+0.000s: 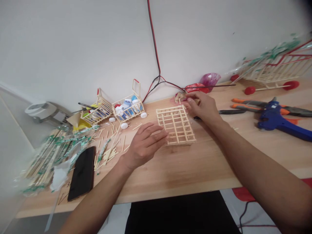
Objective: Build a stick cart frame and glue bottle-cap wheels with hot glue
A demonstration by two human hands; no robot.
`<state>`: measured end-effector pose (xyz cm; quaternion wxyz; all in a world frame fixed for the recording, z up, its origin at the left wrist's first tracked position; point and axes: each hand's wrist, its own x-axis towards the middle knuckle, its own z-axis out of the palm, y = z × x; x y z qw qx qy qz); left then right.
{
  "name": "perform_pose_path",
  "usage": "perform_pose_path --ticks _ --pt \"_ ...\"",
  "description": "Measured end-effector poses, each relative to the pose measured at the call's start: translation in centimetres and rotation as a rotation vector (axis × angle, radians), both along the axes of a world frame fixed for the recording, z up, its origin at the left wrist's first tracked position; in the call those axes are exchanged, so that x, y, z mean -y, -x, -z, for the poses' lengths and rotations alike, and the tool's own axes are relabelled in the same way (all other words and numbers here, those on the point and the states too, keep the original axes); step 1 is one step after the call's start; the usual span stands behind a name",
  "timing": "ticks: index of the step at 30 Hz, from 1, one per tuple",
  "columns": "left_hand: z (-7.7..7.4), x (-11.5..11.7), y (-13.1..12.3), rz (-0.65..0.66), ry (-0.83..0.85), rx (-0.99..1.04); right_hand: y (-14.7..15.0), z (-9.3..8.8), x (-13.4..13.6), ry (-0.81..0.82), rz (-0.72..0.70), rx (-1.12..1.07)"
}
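A small basket-like frame point(178, 125) of thin wooden sticks sits on the table between my hands. My left hand point(147, 143) is at its left side with fingers stretched out; whether the fingertips touch the sticks is unclear. Beyond the frame's far right corner is my right hand point(201, 105), its thumb and fingers drawn together in a pinch. What is between them, if anything, I cannot make out. Close to those fingertips are a short stick piece point(179, 101) and a crumpled brown scrap point(180, 96).
Two miniature stick carts point(103, 110) stand at the back left. Cut sticks point(110, 152), a phone point(82, 174) and bundled sticks point(46, 159) lie left. To the right are a blue glue gun point(275, 118), orange-handled pliers point(251, 105) and a larger red-wheeled cart point(275, 70).
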<state>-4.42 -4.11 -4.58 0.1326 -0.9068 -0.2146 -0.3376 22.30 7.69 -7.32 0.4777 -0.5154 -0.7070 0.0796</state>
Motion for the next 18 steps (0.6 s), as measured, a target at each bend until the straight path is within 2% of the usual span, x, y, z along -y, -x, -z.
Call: perform_pose_path --ticks 9,15,18 --pt "-0.18 0.14 -0.19 0.016 0.029 0.012 -0.03 0.08 -0.08 -0.030 0.005 0.000" --pt "0.11 -0.37 -0.06 -0.124 0.051 -0.022 -0.02 0.10 -0.06 0.009 0.000 -0.020" --pt "0.28 -0.65 0.10 -0.153 0.053 -0.061 0.00 0.14 -0.06 0.013 -0.010 -0.031"
